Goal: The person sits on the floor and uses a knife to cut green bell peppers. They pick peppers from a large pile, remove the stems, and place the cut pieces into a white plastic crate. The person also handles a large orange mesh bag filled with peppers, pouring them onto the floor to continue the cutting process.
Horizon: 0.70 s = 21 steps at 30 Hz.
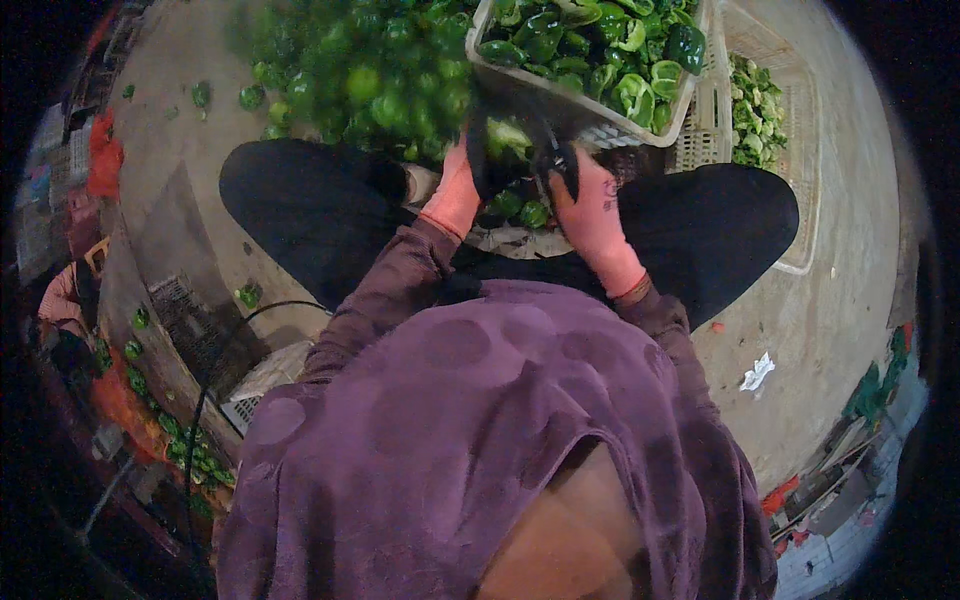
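My left hand point(459, 184), in a pink glove with dark palm and fingers, reaches in at the edge of a heap of green bell peppers point(375, 82). A pale green pepper piece point(508, 139) shows beside its fingers; blur hides whether they grip it. My right hand point(591, 206), gloved alike, is bent inward below the near corner of a plastic crate point(570, 97) of cut green peppers point(637, 94). A thin dark object point(555, 146) shows at its fingertips, too unclear to name. Between my wrists, whole-looking green peppers point(517, 208) lie in a container in my lap.
My crossed legs point(712, 217) frame the work. Right of them stands another plastic crate point(806, 165) with pale green pepper cores or scraps point(754, 112). Loose peppers point(201, 94) and a crumpled white paper point(757, 373) lie on the concrete floor. A dark cable point(225, 337) runs at left.
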{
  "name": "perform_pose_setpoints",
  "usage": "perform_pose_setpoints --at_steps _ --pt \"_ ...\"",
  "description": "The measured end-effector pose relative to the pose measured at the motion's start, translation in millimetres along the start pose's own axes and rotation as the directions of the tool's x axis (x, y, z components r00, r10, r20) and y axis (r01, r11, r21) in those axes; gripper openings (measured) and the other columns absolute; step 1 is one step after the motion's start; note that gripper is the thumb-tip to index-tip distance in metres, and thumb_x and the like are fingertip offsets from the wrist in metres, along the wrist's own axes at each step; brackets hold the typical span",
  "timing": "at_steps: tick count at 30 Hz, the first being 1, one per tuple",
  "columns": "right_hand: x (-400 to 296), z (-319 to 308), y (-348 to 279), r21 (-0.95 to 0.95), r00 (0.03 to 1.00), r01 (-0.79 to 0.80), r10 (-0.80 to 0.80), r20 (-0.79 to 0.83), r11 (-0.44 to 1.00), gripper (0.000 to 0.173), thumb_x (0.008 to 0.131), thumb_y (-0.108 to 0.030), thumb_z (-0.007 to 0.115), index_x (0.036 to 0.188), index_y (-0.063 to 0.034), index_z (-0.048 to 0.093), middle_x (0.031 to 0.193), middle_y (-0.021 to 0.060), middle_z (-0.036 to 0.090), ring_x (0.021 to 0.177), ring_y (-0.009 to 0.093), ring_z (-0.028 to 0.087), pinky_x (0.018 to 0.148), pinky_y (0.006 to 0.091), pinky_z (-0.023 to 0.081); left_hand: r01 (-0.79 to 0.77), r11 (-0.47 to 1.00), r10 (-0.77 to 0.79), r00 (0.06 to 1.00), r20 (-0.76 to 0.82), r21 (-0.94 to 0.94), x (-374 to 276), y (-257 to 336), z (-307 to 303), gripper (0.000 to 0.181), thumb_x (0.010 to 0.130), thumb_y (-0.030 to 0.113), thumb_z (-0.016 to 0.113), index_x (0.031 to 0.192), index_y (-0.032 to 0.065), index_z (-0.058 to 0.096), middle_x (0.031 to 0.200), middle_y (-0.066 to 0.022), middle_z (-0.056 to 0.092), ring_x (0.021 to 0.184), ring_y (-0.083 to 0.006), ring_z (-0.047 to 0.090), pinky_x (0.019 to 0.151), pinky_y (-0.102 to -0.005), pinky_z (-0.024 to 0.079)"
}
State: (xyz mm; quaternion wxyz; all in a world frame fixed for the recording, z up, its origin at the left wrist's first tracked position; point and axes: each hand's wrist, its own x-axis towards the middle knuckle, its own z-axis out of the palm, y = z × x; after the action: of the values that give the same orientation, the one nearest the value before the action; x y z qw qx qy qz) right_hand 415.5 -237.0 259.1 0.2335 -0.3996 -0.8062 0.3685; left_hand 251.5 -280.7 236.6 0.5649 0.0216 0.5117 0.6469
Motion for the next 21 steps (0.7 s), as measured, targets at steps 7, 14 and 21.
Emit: perform_pose_setpoints --at_steps 7,14,21 --pt "-11 8 -17 -0.072 0.964 -0.122 0.136 0.230 0.990 0.037 0.087 -0.012 0.058 0.119 0.0036 0.051 0.086 0.0255 0.063 0.083 0.043 0.061 0.070 0.0461 0.047 0.014 0.939 0.037 0.989 0.141 -0.342 33 -23 -23 0.047 0.100 0.044 0.037 0.128 0.0084 0.047 0.125 -0.0128 0.053 0.114 -0.0288 0.053 0.100 -0.0425 0.042" --pt "-18 0 -35 -0.256 0.939 -0.102 0.178 0.294 0.961 0.042 0.088 -0.022 0.059 0.122 0.0019 0.051 0.085 0.0249 0.064 0.083 0.041 0.062 0.071 0.0477 0.049 -0.129 0.891 0.343 0.818 0.462 -0.435 52 -55 -56 0.042 0.098 0.023 0.046 0.135 0.0082 0.036 0.126 -0.0144 0.052 0.114 -0.0292 0.054 0.099 -0.0423 0.044" --pt "-18 12 -28 -0.244 0.955 -0.095 0.158 0.253 0.965 0.043 0.088 -0.024 0.059 0.123 0.0009 0.051 0.086 0.0240 0.064 0.083 0.040 0.063 0.072 0.0475 0.050 -0.223 0.959 0.263 0.928 0.265 -0.172 12 -25 -17 0.040 0.097 0.022 0.047 0.133 0.0083 0.040 0.126 -0.0131 0.052 0.114 -0.0272 0.054 0.099 -0.0406 0.045"
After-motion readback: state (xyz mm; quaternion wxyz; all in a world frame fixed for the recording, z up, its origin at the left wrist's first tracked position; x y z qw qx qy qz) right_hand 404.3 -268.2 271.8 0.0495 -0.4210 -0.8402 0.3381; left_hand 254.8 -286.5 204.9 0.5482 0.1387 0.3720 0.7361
